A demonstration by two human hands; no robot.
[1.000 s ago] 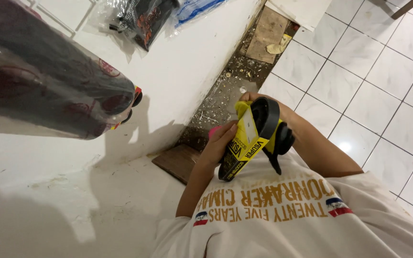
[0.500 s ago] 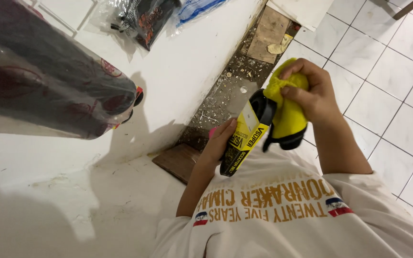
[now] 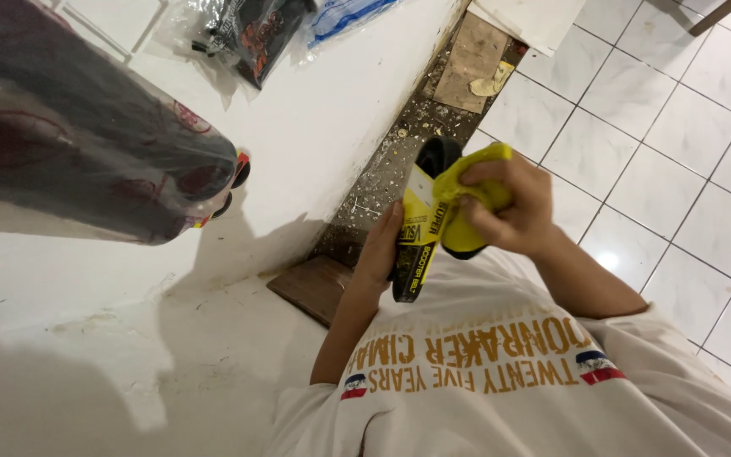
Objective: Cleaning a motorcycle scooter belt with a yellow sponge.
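A person's left hand [image 3: 380, 250] clasps a black-and-yellow belt [image 3: 420, 224] while the right hand [image 3: 509, 207], at three o'clock, presses a yellow cloth [image 3: 467, 190] on it, mid-wipe.

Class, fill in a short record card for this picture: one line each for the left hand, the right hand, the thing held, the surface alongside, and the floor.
left hand: left hand grips the lower part of a black belt in a yellow sleeve
right hand: right hand presses a yellow cloth against the belt's upper part
thing held: belt in mid-air, in front of the white shirt
surface alongside: white counter with plastic-wrapped packages
floor: white tiles; debris-strewn strip beside the counter
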